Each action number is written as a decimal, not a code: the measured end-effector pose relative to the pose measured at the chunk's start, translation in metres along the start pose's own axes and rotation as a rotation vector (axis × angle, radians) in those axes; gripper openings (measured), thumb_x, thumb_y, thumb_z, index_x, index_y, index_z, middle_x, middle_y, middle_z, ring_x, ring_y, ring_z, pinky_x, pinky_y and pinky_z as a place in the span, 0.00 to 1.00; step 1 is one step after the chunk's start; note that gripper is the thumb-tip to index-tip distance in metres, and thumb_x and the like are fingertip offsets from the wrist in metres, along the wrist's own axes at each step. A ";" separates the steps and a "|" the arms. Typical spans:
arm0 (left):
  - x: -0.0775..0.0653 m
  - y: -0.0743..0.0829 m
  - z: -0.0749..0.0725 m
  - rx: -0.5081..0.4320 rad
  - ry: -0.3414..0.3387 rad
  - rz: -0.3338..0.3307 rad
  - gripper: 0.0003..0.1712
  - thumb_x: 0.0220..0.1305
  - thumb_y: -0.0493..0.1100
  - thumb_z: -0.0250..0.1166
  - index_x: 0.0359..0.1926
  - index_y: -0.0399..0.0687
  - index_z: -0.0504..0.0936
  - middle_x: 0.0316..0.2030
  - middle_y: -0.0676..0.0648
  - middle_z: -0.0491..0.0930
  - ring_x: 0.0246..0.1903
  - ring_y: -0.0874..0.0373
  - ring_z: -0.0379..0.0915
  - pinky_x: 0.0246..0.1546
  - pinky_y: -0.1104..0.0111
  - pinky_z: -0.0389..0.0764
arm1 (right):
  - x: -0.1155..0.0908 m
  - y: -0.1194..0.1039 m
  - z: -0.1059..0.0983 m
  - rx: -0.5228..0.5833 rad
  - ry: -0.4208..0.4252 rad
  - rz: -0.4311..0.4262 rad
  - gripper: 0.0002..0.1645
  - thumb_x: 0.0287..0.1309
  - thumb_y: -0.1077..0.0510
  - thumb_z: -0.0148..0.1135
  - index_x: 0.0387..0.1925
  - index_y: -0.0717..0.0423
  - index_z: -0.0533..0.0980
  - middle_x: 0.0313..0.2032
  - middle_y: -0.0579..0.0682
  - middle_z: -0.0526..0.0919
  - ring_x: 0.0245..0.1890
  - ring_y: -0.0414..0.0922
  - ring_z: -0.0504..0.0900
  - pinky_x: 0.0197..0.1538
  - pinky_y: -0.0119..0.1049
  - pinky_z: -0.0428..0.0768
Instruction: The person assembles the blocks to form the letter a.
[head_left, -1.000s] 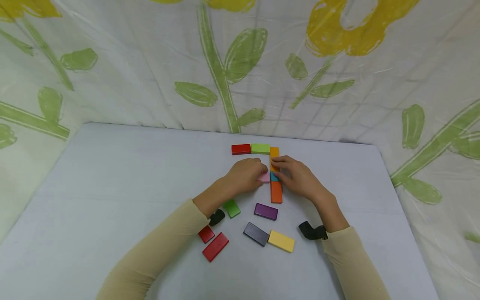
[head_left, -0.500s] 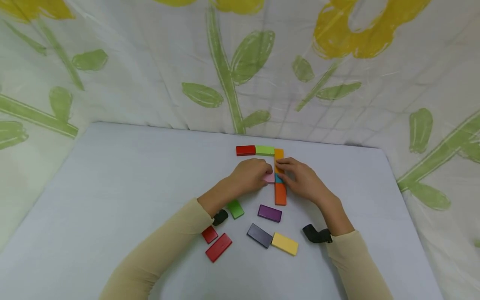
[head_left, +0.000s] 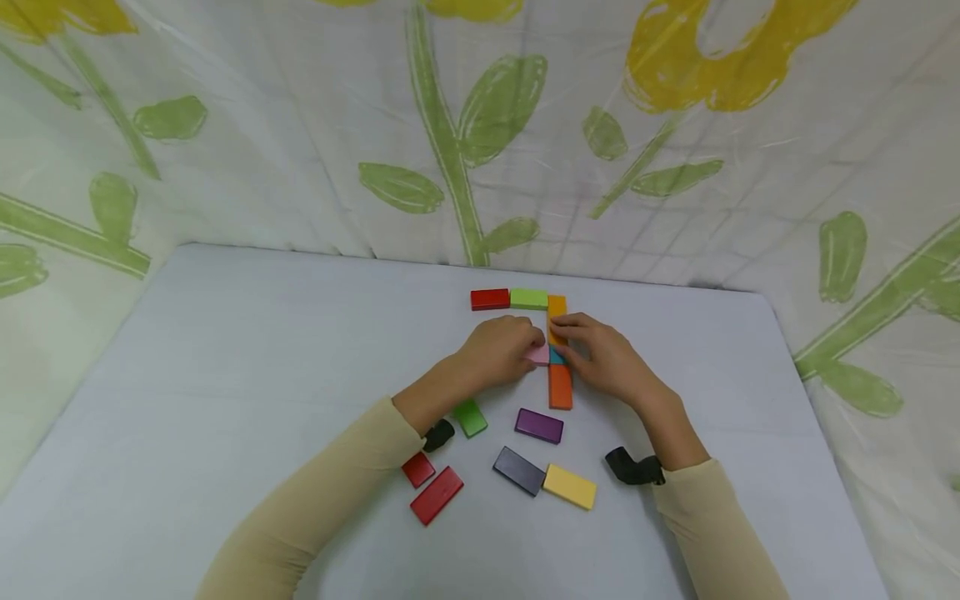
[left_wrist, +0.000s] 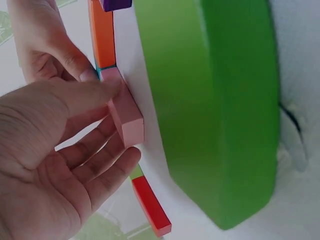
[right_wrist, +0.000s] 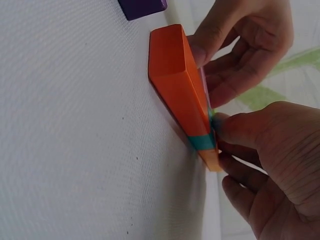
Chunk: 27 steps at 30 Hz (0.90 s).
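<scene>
My left hand (head_left: pixel 498 350) pinches a pink block (left_wrist: pixel 127 112), thumb on one side and fingertips along the other. The block's far end meets a small teal block (right_wrist: pixel 202 142). That teal piece sits in a column between an amber block (head_left: pixel 557 304) and an orange-red block (head_left: pixel 560 387). My right hand (head_left: pixel 606 357) comes from the right, its thumb on the teal block and its forefinger resting at the amber one. Its other fingers are loosely bent. A lime block (head_left: pixel 528 298) and a red block (head_left: pixel 490 299) form a row leftward from the column's far end.
Nearer on the white table (head_left: pixel 262 358) lie loose blocks: green (head_left: pixel 470 418), purple (head_left: pixel 539 425), dark grey (head_left: pixel 519 471), yellow (head_left: pixel 570 487) and two red ones, the longer red block (head_left: pixel 437 495) in front. A flower-printed curtain (head_left: pixel 300 125) hangs behind the table.
The head view has shifted slightly. Both hands and the blocks keep the same places relative to each other.
</scene>
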<state>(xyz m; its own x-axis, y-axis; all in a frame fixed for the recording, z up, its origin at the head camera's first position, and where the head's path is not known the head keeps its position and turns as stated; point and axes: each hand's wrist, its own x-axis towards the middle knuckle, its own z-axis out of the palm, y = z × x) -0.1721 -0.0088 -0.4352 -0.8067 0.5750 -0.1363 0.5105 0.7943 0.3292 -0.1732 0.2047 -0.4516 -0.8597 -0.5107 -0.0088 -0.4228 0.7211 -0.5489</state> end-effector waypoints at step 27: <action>-0.048 -0.019 -0.026 -0.090 0.069 -0.073 0.30 0.75 0.49 0.67 0.72 0.47 0.76 0.70 0.44 0.79 0.72 0.49 0.74 0.72 0.54 0.78 | -0.001 0.000 -0.001 -0.014 -0.005 -0.010 0.26 0.73 0.61 0.64 0.69 0.62 0.77 0.68 0.59 0.79 0.70 0.59 0.79 0.72 0.58 0.78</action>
<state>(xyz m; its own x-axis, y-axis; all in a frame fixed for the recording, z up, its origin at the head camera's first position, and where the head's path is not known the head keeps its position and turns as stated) -0.1509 -0.0563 -0.4105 -0.8609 0.4991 -0.0992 0.4235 0.8108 0.4040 -0.1723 0.2053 -0.4506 -0.8539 -0.5204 -0.0080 -0.4352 0.7223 -0.5376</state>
